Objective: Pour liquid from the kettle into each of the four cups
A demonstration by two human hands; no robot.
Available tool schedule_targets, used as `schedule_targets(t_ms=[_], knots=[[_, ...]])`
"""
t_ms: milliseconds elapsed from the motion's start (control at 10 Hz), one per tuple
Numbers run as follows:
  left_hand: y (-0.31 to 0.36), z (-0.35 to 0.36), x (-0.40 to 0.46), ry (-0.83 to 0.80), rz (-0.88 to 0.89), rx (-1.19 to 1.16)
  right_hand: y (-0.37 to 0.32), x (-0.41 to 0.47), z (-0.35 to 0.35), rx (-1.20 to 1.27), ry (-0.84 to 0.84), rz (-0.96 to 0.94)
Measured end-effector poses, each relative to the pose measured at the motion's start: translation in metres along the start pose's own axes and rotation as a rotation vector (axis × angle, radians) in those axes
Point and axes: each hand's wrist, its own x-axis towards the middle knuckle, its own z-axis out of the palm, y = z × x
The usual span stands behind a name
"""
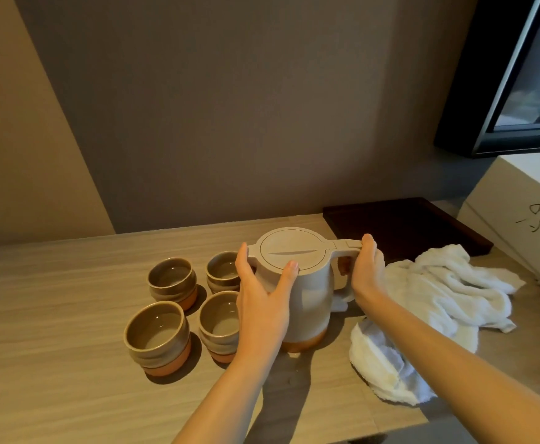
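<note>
The kettle (307,283) stood upright on the table (54,299), handle gripped by the right hand (366,270), left hand (262,283) spread vs. its body; the four cups (195,306) lay just left, spout side, so the tilt was judged leftward

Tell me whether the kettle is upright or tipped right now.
Upright. The kettle stands on its base on the table, lid level; the right hand grips the handle, the left hand steadies its side.
</note>
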Motion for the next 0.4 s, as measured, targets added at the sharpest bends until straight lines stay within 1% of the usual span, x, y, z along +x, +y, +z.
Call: schedule_targets(t_ms=[100, 200, 300, 400], knots=[[0.004, -0.004, 0.0, -0.019, -0.002, 0.021, -0.007, -0.006, -0.009, -0.178, 0.022, -0.078], [0.01, -0.007, 0.003, -0.068, -0.035, 0.085, -0.015, -0.013, -0.026, -0.366, -0.025, -0.243], [0.015, -0.013, 0.005, -0.108, -0.064, 0.117, -0.019, -0.029, -0.043, -0.375, -0.069, -0.248], [0.017, -0.024, 0.001, -0.147, -0.058, 0.139, -0.026, -0.062, -0.05, -0.387, -0.109, -0.225]])
